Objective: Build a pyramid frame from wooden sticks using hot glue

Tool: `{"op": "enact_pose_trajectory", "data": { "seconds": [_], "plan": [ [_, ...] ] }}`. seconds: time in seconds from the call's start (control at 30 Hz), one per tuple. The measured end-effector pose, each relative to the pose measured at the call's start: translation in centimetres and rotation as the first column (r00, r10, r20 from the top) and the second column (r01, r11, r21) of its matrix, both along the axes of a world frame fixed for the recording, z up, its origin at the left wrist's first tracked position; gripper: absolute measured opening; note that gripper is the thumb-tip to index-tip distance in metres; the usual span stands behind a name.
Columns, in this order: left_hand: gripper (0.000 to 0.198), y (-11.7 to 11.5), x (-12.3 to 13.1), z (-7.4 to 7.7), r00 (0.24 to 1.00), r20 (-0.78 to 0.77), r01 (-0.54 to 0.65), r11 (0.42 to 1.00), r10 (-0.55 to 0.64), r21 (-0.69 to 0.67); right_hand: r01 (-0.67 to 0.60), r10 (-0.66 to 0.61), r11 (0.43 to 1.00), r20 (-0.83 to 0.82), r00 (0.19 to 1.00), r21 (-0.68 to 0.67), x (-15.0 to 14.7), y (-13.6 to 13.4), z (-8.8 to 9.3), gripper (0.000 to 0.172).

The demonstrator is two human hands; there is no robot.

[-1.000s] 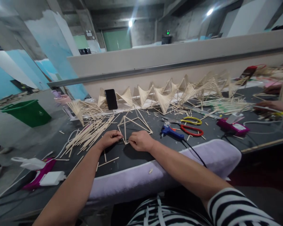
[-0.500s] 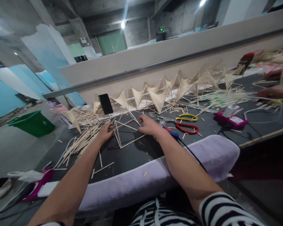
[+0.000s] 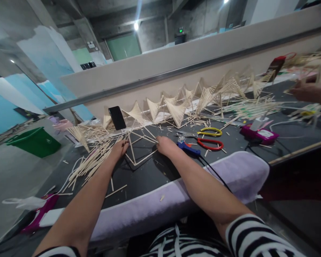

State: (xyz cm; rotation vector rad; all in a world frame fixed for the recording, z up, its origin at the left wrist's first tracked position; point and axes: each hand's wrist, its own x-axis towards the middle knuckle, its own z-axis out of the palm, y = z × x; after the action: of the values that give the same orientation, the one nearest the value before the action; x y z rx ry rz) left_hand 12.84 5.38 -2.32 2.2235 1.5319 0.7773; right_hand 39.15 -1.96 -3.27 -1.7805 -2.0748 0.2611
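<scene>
A frame of thin wooden sticks (image 3: pixel 146 157) with triangular sides stands on the dark tabletop between my hands. My left hand (image 3: pixel 120 148) is closed at its left corner, fingertips pinched on the sticks. At the right corner my right hand (image 3: pixel 163 144) grips the frame, its fingertips partly turned out of sight. A blue glue gun (image 3: pixel 188 148) lies just right of my right hand. Beyond it rest scissors with a red handle (image 3: pixel 210 144) and scissors with a yellow handle (image 3: pixel 211 132).
Loose sticks (image 3: pixel 92 162) are heaped at left. Finished stick models (image 3: pixel 176 107) line the low wall, beside a propped phone (image 3: pixel 117 117). A purple power strip (image 3: pixel 259 134) sits right, and a co-worker's hand (image 3: pixel 312 91) shows at far right. Lavender padding (image 3: pixel 176 200) covers the near edge.
My right hand has closed on the frame's right corner, where its fingers were more spread before. The frame now sits slightly raised and shifted. The co-worker's hand has moved up.
</scene>
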Motion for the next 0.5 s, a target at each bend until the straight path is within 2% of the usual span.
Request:
{"op": "enact_pose_trajectory", "data": {
  "seconds": [0.13, 0.27, 0.33, 0.43, 0.5],
  "plan": [
    [0.033, -1.7, -1.0, 0.0, 0.999, -0.046, -0.005, 0.998, 0.003, -0.059, 0.028, -0.026, 0.999, -0.055, 0.998, 0.043, 0.1, 1.0, -0.4, 0.029],
    [0.043, -3.8, -1.1, -0.3, 0.988, 0.153, 0.046, 0.986, -0.021, -0.162, 0.033, 0.016, 0.981, -0.246, 0.969, 0.192, -0.1, 2.3, -0.9, 0.045],
    [0.048, -4.9, -0.7, -0.4, 0.966, 0.259, 0.071, 0.979, -0.019, -0.189, 0.036, 0.037, 0.968, -0.283, 0.959, 0.246, -0.1, 2.8, -1.1, 0.055],
    [0.055, -6.3, 0.0, -0.4, 0.939, 0.344, 0.097, 0.96, 0.0, -0.263, 0.03, 0.039, 0.969, -0.272, 0.961, 0.244, -0.2, 3.2, -1.3, 0.06],
    [0.061, -6.9, 0.3, -0.4, 0.93, 0.368, 0.127, 0.936, 0.003, -0.328, 0.024, 0.02, 0.983, -0.238, 0.971, 0.183, -0.2, 3.1, -1.2, 0.063]
  ]
}}
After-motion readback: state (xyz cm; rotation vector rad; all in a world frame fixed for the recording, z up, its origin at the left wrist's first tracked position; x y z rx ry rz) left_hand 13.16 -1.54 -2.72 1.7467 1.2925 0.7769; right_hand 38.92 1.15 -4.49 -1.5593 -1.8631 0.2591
